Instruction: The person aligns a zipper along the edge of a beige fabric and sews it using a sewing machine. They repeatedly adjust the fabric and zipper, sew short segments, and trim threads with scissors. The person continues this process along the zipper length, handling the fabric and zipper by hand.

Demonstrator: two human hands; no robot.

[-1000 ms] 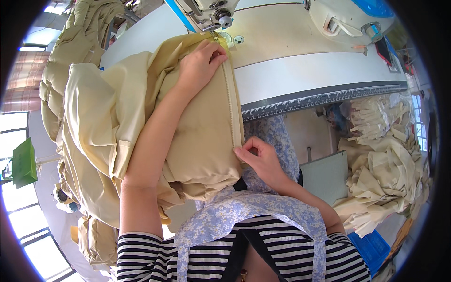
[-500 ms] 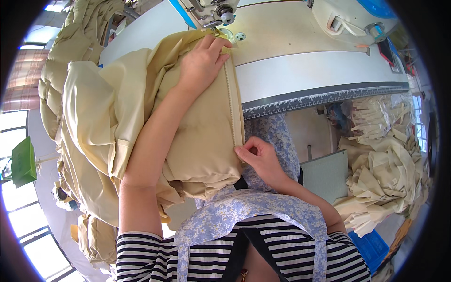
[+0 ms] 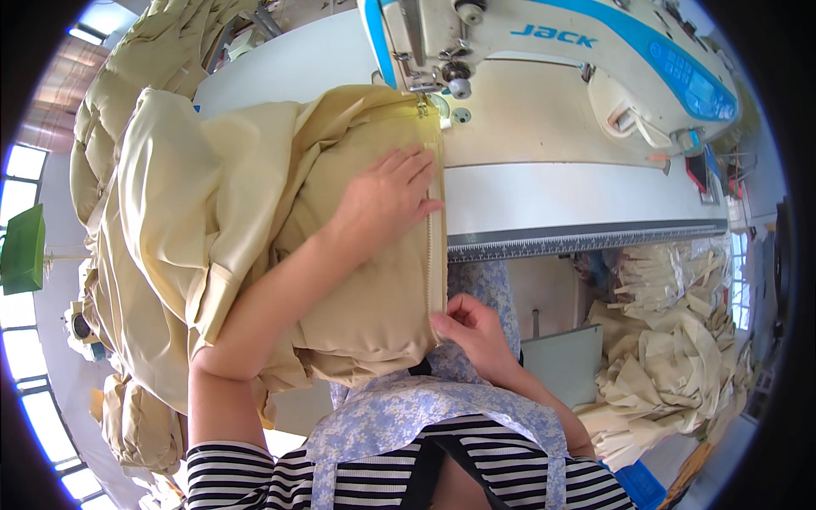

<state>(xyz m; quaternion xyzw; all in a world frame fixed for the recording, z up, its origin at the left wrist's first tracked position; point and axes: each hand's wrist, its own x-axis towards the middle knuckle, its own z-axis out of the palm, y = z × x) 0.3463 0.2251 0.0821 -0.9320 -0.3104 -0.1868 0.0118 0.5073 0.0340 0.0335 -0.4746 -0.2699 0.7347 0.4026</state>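
Left hand slides back from the machine's foot; right hand keeps its pinch

From my end, through the head view, I see the left hand (image 3: 387,200) resting lower down the zip (image 3: 433,255) than half a second ago, when its fingers were close by the metal foot (image 3: 422,107) of the sewing machine (image 3: 510,64). It now lies flat on the padded beige garment (image 3: 357,310), fingertips along the zip, thumb spread away from them. The right hand (image 3: 478,336) hasn't let go: thumb and finger are clamped on the zip's near end.

The garment sits at the left of the white table (image 3: 544,195), its far edge at the foot and its near end by the flowered apron (image 3: 408,412). I can't tell whether the needle is down.

The picture has tipped too, so I get more of the machine. For the sewing in hand, I judge this leaves the stretch beside the foot free of fingers, with the zip steadied between both hands.
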